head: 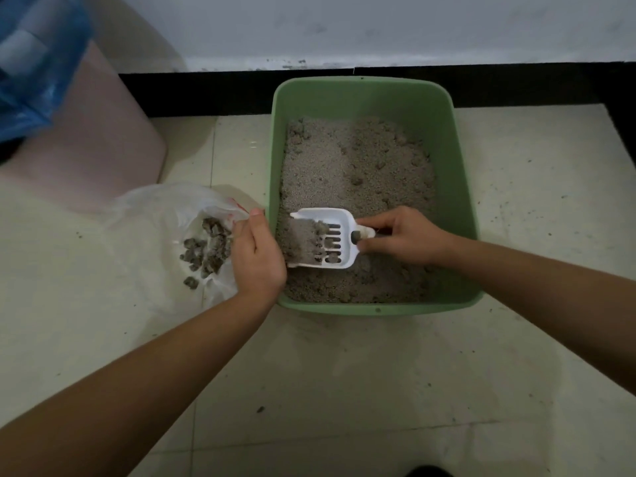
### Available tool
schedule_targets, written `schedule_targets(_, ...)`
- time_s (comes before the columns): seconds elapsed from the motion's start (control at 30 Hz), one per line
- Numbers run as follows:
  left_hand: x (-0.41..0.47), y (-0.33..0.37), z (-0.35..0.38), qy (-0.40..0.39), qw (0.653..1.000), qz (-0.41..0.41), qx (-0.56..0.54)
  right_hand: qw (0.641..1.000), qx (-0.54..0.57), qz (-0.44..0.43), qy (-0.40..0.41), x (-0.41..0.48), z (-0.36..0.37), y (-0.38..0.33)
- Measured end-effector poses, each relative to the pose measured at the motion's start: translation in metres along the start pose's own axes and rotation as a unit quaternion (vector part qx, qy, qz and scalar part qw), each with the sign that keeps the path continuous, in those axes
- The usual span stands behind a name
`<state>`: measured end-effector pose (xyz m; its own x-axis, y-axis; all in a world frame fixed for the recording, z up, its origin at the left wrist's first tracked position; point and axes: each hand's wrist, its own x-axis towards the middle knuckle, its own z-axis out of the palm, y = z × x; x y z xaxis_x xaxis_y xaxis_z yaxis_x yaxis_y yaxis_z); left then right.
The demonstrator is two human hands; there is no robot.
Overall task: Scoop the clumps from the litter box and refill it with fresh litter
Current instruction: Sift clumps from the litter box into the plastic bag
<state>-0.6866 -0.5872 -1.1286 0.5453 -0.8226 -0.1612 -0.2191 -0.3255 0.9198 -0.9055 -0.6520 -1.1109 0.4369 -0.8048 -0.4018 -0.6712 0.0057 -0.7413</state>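
1. litter box (451, 139), a green tub, stands on the tiled floor (344, 380), with its far end near the dark strip at the foot of the wall. grey litter (361, 156) covers its bottom in an uneven layer.
2. a white slotted scoop (339, 235) is over the near left corner of the box. it is loaded with litter and a few small pieces, and part of the load seems not yet sifted through the slots.
3. the right hand (402, 235) pinches the short handle of the scoop, with its fingers closed on it.
4. the left hand (258, 256) is just beside the left wall of the box. its fingers are curled on the edge of a clear plastic bag (158, 204), and it holds the mouth of the bag open toward the scoop.
5. inside this bag lies a pile of dark clumps (208, 249), so a good part of the scooping appears to be done.
6. darker lumps (357, 181) show in the middle of the box and along its far side, so some scooping probably is left.
7. the refill is not yet started, as far as one can judge: the litter is low and no fresh litter is recognisable.
8. a pink bin (103, 139) with a blue bag (34, 70) stands at the far left, and what it contains cannot be told.
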Motion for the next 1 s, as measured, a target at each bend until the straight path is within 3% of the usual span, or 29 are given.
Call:
schedule_targets(0.07,0.000,0.001,0.000,-0.004,1.000,0.001,0.000,0.999,0.037,0.015,0.008,-0.001,-0.009,0.002)
schedule_targets(0.2,0.000,0.001,0.001,-0.004,1.000,-0.005,0.007,1.000,-0.024,-0.004,0.003,-0.002,-0.012,-0.004)
schedule_targets(0.47,-0.001,0.001,0.001,-0.017,1.000,-0.011,0.010,0.999,-0.026,-0.005,-0.022,-0.003,-0.056,-0.026)
schedule_targets(0.63,0.001,-0.002,0.001,-0.015,1.000,-0.003,0.004,0.987,-0.159,0.001,-0.019,-0.008,-0.098,-0.028)
schedule_targets(0.8,0.000,-0.001,0.001,-0.009,1.000,0.005,0.002,0.921,-0.380,0.004,-0.083,-0.011,-0.105,-0.030)
schedule_targets(1.0,-0.001,-0.001,0.001,-0.005,1.000,0.005,-0.007,0.894,-0.433,-0.037,-0.107,-0.009,-0.085,-0.032)
